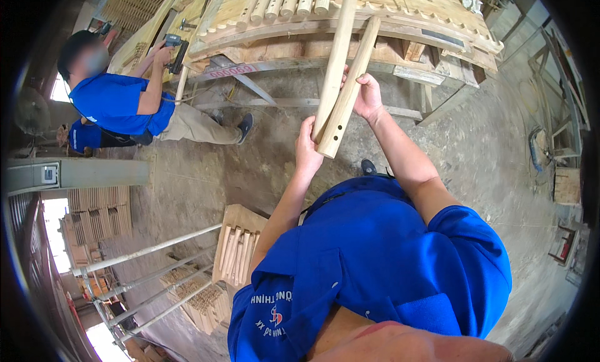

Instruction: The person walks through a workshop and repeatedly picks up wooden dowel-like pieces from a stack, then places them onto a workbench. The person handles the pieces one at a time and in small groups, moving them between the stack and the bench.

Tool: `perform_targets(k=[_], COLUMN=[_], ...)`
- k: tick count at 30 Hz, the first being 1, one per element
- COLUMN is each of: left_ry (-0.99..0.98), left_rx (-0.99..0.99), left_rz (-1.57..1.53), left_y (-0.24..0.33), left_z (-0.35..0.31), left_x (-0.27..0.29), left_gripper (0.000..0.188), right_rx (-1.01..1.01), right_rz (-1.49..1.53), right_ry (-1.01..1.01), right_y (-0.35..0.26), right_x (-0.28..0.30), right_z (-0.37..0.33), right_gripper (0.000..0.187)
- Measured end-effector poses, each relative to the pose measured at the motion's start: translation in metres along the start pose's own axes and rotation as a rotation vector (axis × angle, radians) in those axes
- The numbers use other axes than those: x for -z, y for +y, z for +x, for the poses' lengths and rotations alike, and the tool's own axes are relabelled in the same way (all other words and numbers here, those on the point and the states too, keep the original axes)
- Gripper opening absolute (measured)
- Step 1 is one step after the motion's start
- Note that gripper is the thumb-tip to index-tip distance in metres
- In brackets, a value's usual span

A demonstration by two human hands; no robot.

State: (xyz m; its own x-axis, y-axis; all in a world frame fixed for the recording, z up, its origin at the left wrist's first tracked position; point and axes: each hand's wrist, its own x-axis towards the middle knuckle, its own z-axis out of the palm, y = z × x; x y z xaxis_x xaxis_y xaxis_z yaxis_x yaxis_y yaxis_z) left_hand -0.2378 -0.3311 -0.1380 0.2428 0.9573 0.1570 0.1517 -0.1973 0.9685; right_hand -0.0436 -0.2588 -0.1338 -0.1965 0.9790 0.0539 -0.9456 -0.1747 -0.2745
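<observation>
The left hand (pixel 307 150) gripped the left pole (pixel 336 62) near its lower end; the right hand (pixel 369 98) gripped the right pole (pixel 347 99) farther up. Both poles were in hand, before the bench (pixel 400 30), not set down. Two holes (pixel 339 128) were complete in the right pole; the left pole's visible face showed none. Further poles (pixel 274 2) lay on the bench; remaining work could not be determined

Woodworking shop for sure, from what I see remotely: scuffed concrete floor (pixel 206 168), rough wooden workbench (pixel 412 32), stacks of cut wood (pixel 97 209), a drilled wooden pole (pixel 348 93), plus a coworker (pixel 122 102) gripping some power tool (pixel 177 53).
</observation>
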Motion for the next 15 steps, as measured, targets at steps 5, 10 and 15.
perform_targets(k=[5,10,15], left_ry=[0.026,0.145,0.182], left_rx=[-0.010,-0.093,0.046], left_rz=[0.144,0.319,0.629], left_y=[0.007,-0.002,0.033], left_z=[0.009,0.003,-0.015], left_x=[-0.021,-0.019,-0.032], left_gripper=[0.046,0.053,0.063], right_rx=[-0.045,-0.107,-0.225], right_rz=[-0.082,-0.142,-0.167], right_ry=[0.066,0.075,-0.067], right_y=[-0.013,-0.013,-0.017], right_x=[0.022,0.004,0.012], right_z=[0.005,-0.003,-0.018], right_gripper=[0.053,0.055,0.060])
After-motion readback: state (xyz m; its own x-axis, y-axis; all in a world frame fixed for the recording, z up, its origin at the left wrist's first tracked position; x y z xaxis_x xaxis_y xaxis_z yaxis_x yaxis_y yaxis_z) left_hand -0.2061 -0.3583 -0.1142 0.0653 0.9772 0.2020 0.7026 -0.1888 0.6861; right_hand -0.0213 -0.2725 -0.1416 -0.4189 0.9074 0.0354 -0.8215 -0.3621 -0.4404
